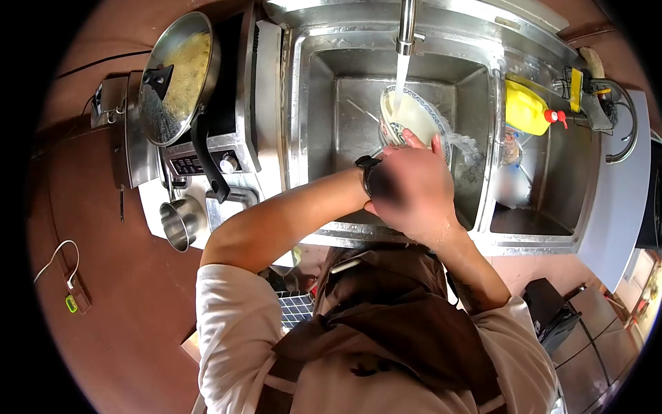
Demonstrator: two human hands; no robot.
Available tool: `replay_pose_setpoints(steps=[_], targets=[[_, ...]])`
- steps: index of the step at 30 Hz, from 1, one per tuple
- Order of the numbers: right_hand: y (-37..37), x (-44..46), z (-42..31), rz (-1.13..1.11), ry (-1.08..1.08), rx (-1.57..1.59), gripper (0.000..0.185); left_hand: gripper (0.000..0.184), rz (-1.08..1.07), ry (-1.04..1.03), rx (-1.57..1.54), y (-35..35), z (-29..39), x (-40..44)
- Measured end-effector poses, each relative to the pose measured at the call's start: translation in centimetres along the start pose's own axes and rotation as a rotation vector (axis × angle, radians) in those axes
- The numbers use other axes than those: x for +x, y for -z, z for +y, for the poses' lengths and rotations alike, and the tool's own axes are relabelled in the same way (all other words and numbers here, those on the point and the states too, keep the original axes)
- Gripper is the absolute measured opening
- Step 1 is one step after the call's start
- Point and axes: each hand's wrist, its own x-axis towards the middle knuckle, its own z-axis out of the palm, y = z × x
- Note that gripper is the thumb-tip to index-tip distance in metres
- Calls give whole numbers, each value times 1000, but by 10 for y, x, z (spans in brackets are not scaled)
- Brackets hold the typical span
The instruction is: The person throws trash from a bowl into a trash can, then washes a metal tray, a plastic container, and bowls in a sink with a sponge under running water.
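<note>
My hands overlap at the near side of the left sink basin (324,131). My right hand (422,196) lies across my left hand and wrist, beside the dark wristwatch (367,172); blur hides most of its fingers. Beyond it, fingers of my left hand (412,140) show stretched out and apart, over the near edge of a white bowl with a blue patterned rim (426,114). Whether they touch the bowl is unclear. The bowl stands tilted in the basin, under water running from the faucet (407,27). Water spills over its right side.
A lidded frying pan (178,79) sits on the cooker at left, its handle pointing toward me. A metal pot (181,222) is below it. The right basin (534,219) holds a yellow jug (525,107) and a plastic bag (512,186). A rack with sponges (594,103) is at far right.
</note>
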Motion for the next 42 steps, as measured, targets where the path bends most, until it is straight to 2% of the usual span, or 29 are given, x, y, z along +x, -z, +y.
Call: replay_pose_setpoints(steps=[1, 4, 13, 15, 18, 20, 23, 26, 27, 28, 30, 33, 34, 36, 37, 39, 40, 41, 42], targets=[[-1, -1, -2, 21, -26, 37, 71, 41, 4, -4, -3, -1, -1, 0], [-1, -2, 0, 2, -14, -9, 64, 40, 20, -6, -17, -4, -2, -2], [7, 1, 9, -20, 18, 24, 73, 39, 24, 11, -53, -7, -2, -6], [4, 14, 2, -117, -39, -28, 71, 39, 25, 12, -64, -9, -2, -8], [9, 45, -30, -371, -160, -125, 59, 39, 31, 5, -81, -10, 1, -9], [-9, 66, -14, -541, -363, 58, 61, 38, 29, 15, -85, -15, 0, -9], [-1, 95, -16, -915, -589, 249, 72, 38, 33, 32, -106, -22, 0, -12], [-65, 90, 34, -907, -386, 288, 75, 38, 31, 74, -126, -32, -2, -13], [-66, 99, 40, -884, -383, 319, 78, 38, 38, 97, -140, -36, -3, -13], [-79, 109, 57, -916, -402, 257, 69, 38, 48, 130, -156, -41, -4, -13], [-81, 118, 66, -776, -170, 161, 55, 38, 79, 219, -196, -50, -13, -13], [-86, 127, 81, -417, 65, -22, 42, 37, 190, 463, -338, -65, -37, -9], [-77, 138, 81, -443, -115, -20, 37, 37, 243, 568, -405, -72, -48, -8], [-88, 138, 106, -195, -243, 87, 32, 37, 378, 789, -576, -89, -71, -9], [-65, 138, 109, -291, -210, -38, 32, 37, 435, 884, -678, -99, -82, -12], [-60, 123, 117, -323, -267, 41, 33, 37, 496, 1016, -899, -117, -96, -20], [-61, 113, 125, -336, -296, 79, 34, 40, 366, 1048, -1004, -123, -100, -24], [-74, 93, 140, -183, -105, 58, 37, 38, 616, 1144, -1276, -118, -92, -18], [-68, 83, 132, -208, -163, 144, 40, 37, 873, 1220, -1546, -110, -77, -10]])
